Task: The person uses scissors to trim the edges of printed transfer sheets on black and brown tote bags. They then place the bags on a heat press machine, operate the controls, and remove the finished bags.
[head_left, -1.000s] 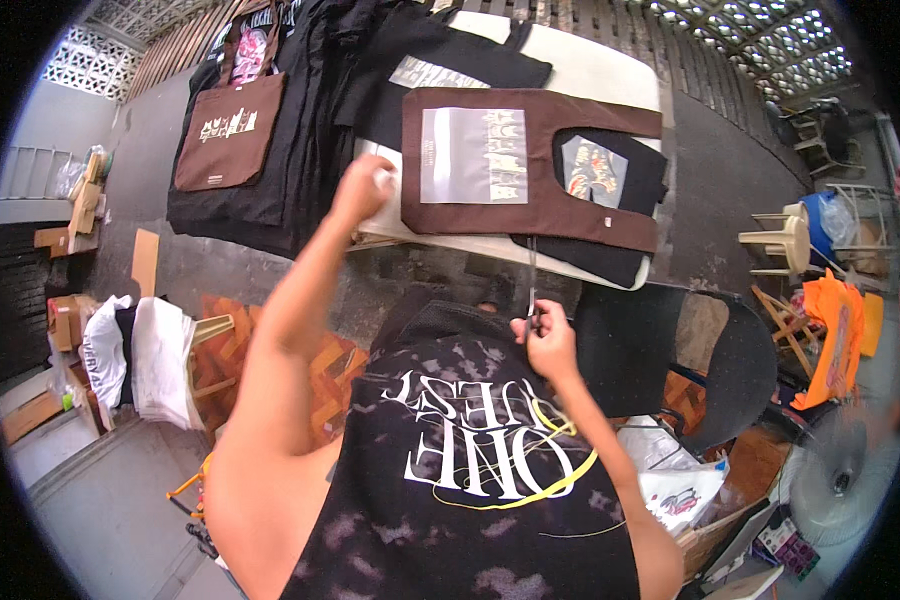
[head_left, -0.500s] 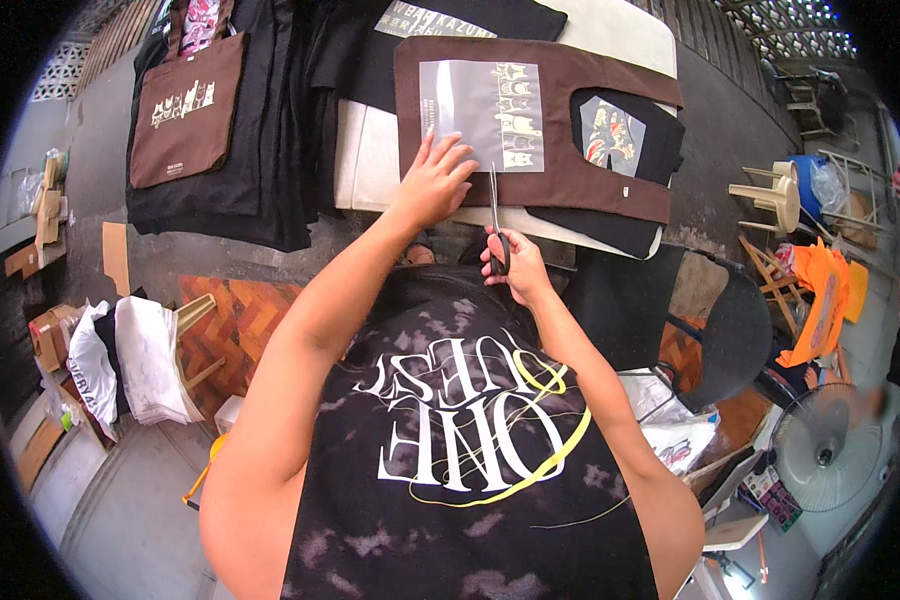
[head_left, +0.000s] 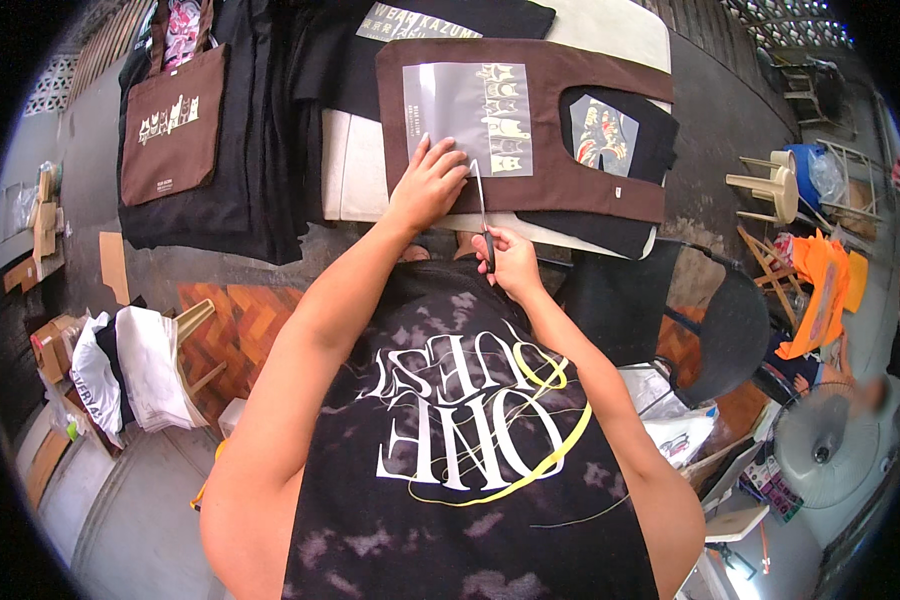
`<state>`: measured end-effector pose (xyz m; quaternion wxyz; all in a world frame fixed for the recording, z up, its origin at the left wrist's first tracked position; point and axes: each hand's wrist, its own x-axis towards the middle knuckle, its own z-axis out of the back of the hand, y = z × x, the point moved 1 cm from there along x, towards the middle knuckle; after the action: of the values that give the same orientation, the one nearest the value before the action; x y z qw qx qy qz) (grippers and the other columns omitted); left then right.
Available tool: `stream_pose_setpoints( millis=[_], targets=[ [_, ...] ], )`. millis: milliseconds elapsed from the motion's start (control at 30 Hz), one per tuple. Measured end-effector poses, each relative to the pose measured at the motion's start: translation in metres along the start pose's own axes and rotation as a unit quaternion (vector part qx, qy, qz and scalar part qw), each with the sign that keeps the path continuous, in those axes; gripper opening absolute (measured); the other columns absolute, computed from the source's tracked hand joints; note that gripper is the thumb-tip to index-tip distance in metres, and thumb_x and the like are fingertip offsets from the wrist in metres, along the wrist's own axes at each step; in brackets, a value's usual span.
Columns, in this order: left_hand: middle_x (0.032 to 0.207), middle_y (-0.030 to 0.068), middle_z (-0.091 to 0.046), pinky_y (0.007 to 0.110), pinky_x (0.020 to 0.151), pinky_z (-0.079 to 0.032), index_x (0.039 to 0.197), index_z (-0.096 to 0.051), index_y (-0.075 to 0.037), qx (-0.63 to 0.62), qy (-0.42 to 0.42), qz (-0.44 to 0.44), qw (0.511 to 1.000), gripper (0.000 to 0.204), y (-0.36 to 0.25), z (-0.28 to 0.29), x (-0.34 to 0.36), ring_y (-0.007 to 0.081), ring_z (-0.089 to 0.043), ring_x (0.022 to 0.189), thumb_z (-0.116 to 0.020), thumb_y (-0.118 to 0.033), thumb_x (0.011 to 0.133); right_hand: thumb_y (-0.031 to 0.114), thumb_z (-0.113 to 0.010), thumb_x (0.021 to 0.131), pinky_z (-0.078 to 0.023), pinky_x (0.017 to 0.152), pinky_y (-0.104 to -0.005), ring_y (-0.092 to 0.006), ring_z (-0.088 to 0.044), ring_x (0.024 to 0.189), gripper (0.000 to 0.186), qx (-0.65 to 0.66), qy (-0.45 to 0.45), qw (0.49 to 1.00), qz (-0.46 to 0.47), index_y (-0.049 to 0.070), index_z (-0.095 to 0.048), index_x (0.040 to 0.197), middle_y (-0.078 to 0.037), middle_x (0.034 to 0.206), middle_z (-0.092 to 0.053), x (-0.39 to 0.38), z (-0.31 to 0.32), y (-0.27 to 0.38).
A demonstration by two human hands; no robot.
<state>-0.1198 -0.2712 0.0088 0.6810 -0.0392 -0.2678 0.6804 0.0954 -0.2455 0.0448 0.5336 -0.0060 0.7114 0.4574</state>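
Left hand (head_left: 428, 185) has slid down, fingers now flat on the grey transfer sheet (head_left: 467, 118) atop the brown tote bag (head_left: 530, 120); right hand (head_left: 510, 262), fingers clamped on scissors (head_left: 482, 210), has advanced blades to sheet's near edge.

Two brown tote bags are in view: one (head_left: 530, 120) lying flat on the table with one grey transfer sheet (head_left: 470, 115) on it, and another (head_left: 173, 125) printed with a row of cats at the left. There is one pair of scissors (head_left: 482, 215), one black chair (head_left: 715, 330) and one standing fan (head_left: 825, 445). Two hands, the left hand (head_left: 428, 185) and the right hand (head_left: 510, 262), are at the table.
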Motion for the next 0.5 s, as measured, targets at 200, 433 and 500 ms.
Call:
stream_pose_setpoints(
  millis=[200, 433, 500],
  targets=[
    [0.125, 0.0052, -0.061, 0.055, 0.118, -0.03, 0.107, -0.066, -0.011, -0.003, -0.008, -0.008, 1.0, 0.022, 0.0, 0.0, 0.002, 0.0289, -0.047, 0.135, -0.07, -0.017, 0.086, 0.013, -0.067, 0.095, -0.038, 0.041, -0.0264, -0.0108, -0.056, 0.05, 0.01, 0.02, 0.035, 0.998, 0.039, 0.006, -0.063, 0.088, -0.004, 0.067, -0.065, 0.014, 0.003, 0.023],
    [0.125, 0.0061, -0.061, 0.055, 0.118, -0.03, 0.106, -0.066, -0.01, -0.001, -0.013, -0.01, 1.0, 0.022, -0.001, 0.003, 0.003, 0.0286, -0.047, 0.136, -0.069, -0.019, 0.085, 0.006, -0.065, 0.095, -0.042, 0.042, -0.0283, -0.0134, -0.059, 0.052, 0.006, -0.038, 0.0, 0.997, 0.06, 0.005, -0.059, 0.097, -0.006, 0.069, -0.065, 0.043, -0.009, 0.064],
    [0.125, 0.0062, -0.061, 0.055, 0.118, -0.03, 0.105, -0.067, -0.01, 0.002, -0.012, -0.012, 1.0, 0.022, -0.002, 0.006, 0.006, 0.0285, -0.047, 0.136, -0.069, -0.019, 0.085, 0.005, -0.065, 0.094, -0.045, 0.046, -0.0288, -0.0148, -0.061, 0.056, 0.008, 0.047, 0.03, 0.992, 0.112, 0.005, -0.059, 0.099, -0.008, 0.073, -0.066, 0.082, -0.003, 0.045]
  ],
)
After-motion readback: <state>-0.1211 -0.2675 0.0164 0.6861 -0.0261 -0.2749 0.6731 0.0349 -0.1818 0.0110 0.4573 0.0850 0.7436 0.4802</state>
